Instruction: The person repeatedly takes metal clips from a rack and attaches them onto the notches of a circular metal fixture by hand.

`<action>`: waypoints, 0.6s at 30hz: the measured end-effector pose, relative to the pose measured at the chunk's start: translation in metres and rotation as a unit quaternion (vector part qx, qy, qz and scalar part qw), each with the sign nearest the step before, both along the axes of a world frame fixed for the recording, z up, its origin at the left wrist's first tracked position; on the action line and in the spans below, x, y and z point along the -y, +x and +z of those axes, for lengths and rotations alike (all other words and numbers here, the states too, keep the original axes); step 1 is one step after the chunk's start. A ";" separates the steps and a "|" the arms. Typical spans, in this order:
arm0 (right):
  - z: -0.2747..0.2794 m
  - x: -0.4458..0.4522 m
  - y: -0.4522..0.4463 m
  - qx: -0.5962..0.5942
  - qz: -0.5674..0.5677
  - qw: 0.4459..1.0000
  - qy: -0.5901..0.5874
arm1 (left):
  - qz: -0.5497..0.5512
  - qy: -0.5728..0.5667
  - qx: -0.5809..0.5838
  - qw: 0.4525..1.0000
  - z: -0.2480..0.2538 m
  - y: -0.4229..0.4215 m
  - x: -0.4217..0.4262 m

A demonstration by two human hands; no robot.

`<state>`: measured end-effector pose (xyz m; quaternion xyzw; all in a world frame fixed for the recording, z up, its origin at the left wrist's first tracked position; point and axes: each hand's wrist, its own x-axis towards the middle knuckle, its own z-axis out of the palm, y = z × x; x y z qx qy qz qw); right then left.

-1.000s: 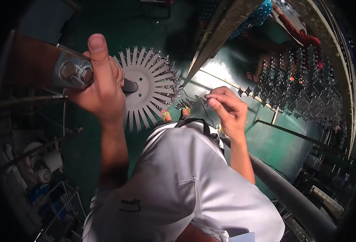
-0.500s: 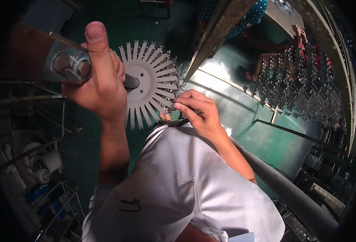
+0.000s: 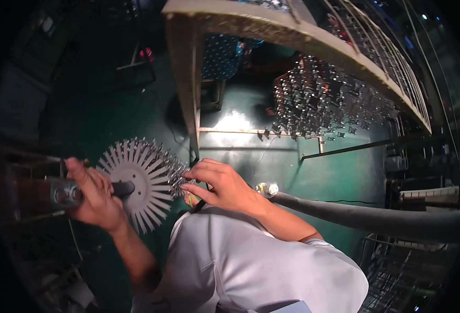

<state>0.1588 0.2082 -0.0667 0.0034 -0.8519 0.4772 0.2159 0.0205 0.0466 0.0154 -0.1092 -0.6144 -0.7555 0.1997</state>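
Note:
A grey slotted disc [image 3: 145, 189] with long radial blades stands at the left on a thick dark shaft [image 3: 123, 188]. Small shiny metal pieces [image 3: 173, 169] hang in rows behind its right edge. My left hand [image 3: 98, 201] is wrapped around the shaft by a bolted bracket [image 3: 65, 195], thumb stretched upward; its finger undersides are hidden. At the disc's right side, my right hand [image 3: 217, 182] has its thumb and fingers apart, tips close to the metal pieces. I see nothing held between them, and cannot tell whether they touch the pieces.
A rusty metal frame [image 3: 185, 78] rises just ahead. Beyond it hang many dark metal parts [image 3: 313, 99], and a person in a dotted teal garment [image 3: 221, 57] is there. A thick grey pipe [image 3: 355, 211] runs to the right, above a green floor [image 3: 297, 177].
My view has swung rightward, so the disc and both hands appear lower and further left. My right thumb and fingers, pinched together at the disc's edge before, have parted.

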 end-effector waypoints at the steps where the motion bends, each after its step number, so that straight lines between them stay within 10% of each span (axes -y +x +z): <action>1: 0.006 -0.013 0.000 -0.028 -0.035 0.999 0.012 | 0.006 -0.014 0.003 1.000 0.002 0.002 0.000; 8: 0.055 -0.158 -0.024 -0.309 -0.518 0.797 0.002 | -0.009 -0.016 0.006 1.000 -0.011 -0.004 0.011; 11: 0.059 -0.204 -0.038 -0.421 -0.536 0.731 -0.024 | -0.005 -0.026 0.009 1.000 -0.010 -0.002 0.011; 17: 0.094 -0.231 -0.051 -0.674 -0.229 0.563 -0.420 | -0.002 -0.031 0.008 0.999 -0.011 -0.003 0.011; 18: 0.090 -0.240 -0.053 -0.658 -0.341 0.597 -0.308 | -0.003 -0.027 0.012 1.000 -0.011 -0.002 0.011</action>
